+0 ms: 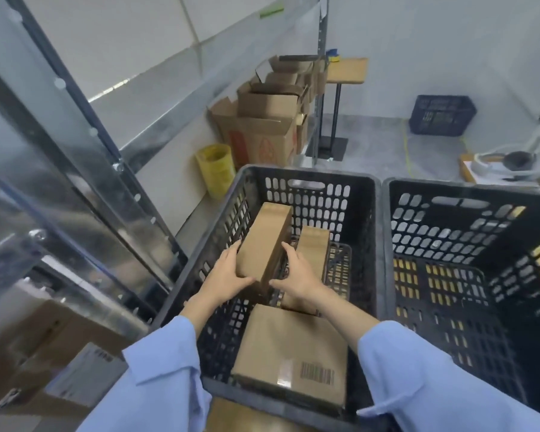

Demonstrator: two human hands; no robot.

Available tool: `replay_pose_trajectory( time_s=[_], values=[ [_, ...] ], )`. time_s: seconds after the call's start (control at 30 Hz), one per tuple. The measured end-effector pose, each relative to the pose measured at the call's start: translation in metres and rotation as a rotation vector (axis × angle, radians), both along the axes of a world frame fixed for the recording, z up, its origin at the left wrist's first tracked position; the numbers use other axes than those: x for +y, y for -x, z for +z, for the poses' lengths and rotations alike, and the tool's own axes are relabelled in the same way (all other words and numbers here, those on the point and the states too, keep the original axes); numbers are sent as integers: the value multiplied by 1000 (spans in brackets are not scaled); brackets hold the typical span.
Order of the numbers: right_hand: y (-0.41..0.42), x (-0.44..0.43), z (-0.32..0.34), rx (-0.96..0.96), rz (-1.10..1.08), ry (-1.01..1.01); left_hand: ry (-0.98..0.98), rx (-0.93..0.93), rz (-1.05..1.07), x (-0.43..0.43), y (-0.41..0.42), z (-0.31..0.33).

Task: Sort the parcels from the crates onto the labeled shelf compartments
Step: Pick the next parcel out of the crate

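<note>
Head view | left hand [228, 275] and right hand [296, 271] clasped opposite sides of a tilted parcel [262, 241], mid-crate [309, 173] | second parcel [314, 247] at its 3 o'clock, flat parcel [290, 353] at 6 o'clock | shelf [75, 157] at 9 o'clock | judged: three parcels unsorted, none visible in right crate [468, 190].

A yellow bin [215, 169] stands on the floor left of centre, against the white wall. Just behind it, a row of open cardboard boxes [262, 132] runs back along the wall. At upper centre a small wooden table [346, 70] on a black post carries a blue roll [333, 55]. A yellow cable [406, 151] trails across the grey floor [378, 141]. A green strip [272, 10] sits at the top edge.
</note>
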State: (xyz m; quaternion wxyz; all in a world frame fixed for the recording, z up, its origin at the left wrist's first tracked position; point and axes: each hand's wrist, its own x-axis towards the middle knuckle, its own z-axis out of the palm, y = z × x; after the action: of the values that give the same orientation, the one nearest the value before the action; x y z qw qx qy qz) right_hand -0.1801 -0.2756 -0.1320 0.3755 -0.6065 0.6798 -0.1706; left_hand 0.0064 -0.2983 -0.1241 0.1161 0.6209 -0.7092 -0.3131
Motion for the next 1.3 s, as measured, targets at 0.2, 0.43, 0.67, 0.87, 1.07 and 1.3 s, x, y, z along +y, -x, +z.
replay_pose_trajectory(
  time_s=[0.2, 0.43, 0.67, 0.87, 1.07, 1.3],
  values=[
    [-17, -16, -27, 17, 44, -66, -21, 18, -10, -14, -4, -26],
    [-30, -19, -41, 20, 0, -90, -55, 26, 12, -27, -2, -42],
    [-24, -25, -47, -50, -75, -39, -96, 253, 17, -32, 4, -41],
    [-22, -31, -50, -86, -121, -14, -99, 268, 22, -32, 8, -36],
    [-19, -31, -24, -138, -122, -33, -117, 276, 33, -32, 5, -24],
    [-6, -17, 25, -154, -52, 36, -45, 313, 18, -19, 6, 12]
  ],
)
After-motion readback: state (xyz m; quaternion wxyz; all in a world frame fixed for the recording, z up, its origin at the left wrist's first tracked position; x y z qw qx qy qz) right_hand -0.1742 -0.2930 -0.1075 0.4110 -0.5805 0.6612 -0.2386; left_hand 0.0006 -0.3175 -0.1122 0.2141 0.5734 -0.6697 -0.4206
